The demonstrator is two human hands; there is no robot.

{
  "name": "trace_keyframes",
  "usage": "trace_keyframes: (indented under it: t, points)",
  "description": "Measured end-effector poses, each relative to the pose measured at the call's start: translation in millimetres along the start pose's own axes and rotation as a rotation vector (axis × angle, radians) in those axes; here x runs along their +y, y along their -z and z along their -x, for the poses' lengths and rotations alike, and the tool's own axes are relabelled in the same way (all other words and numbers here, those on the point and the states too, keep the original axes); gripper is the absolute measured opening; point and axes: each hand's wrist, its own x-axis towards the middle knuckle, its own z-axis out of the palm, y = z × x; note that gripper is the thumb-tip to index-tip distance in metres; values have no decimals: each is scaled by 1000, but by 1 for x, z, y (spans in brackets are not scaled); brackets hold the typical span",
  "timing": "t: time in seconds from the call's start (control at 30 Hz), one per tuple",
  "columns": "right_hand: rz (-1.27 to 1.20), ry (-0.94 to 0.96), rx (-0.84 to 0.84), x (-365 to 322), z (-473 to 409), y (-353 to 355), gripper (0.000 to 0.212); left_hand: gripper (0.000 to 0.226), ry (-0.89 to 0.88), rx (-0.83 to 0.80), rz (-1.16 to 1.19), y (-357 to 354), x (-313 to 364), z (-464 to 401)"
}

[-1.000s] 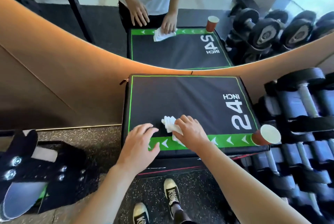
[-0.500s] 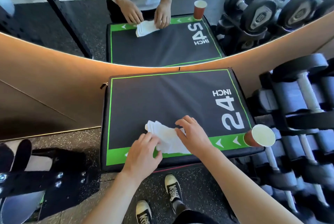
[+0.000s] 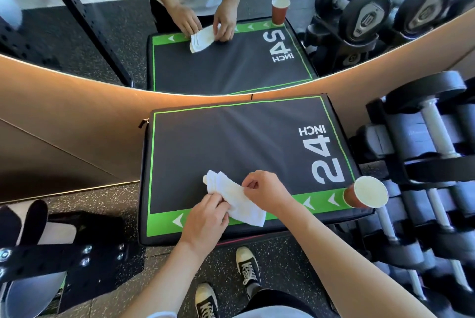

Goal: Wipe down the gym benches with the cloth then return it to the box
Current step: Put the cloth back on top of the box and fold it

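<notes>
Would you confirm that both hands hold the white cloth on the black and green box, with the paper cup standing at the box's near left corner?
Not quite: the head view shows the paper cup at the near right corner. The left hand and right hand do pinch the white cloth on the box.

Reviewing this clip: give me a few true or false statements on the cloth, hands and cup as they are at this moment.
1. Both hands grip the white cloth. True: left hand and right hand each pinch it.
2. The cloth lies on the floor. False: it is on the black box top.
3. A paper cup stands at the box's near right corner. True.
4. The cup lies tipped on its side. False: it stands upright.
5. Dumbbells sit left of the box. False: they are on its right.
</notes>
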Motion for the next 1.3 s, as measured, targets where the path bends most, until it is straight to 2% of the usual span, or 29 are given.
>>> trace_keyframes:
  t: [0.1,0.2,0.4,0.47,0.67,0.77,0.9,1.07,1.3]
  points:
    - [15,-36,-15,4,-1,9,15,23,-26,6,-32,-4,0,-3]
    - [104,-5,-60,1,-3,12,8,19,-30,31,-26,-6,-1,-1]
    - [239,62,-117,-9,-12,9,11,19,-72,26,-59,-5,-1,-3]
    - [225,70,-68,-7,-10,17,14,20,-72,12,-67,-4,0,-5]
    - [272,70,237,8,-28,54,20,20,-35,-16,-57,0,3,-8]
    - [331,54,256,16,-41,60,18,38,1,-16,-33,3,8,-24]
    - [303,8,299,26,-46,61,24,59,184,-84,124,2,12,-51]
    - [242,4,263,35,-35,51,37,56,63,-305,-40,-7,12,-69]
    - [150,38,270,42,-34,47,29,50,61,-310,-49,-16,15,-74]
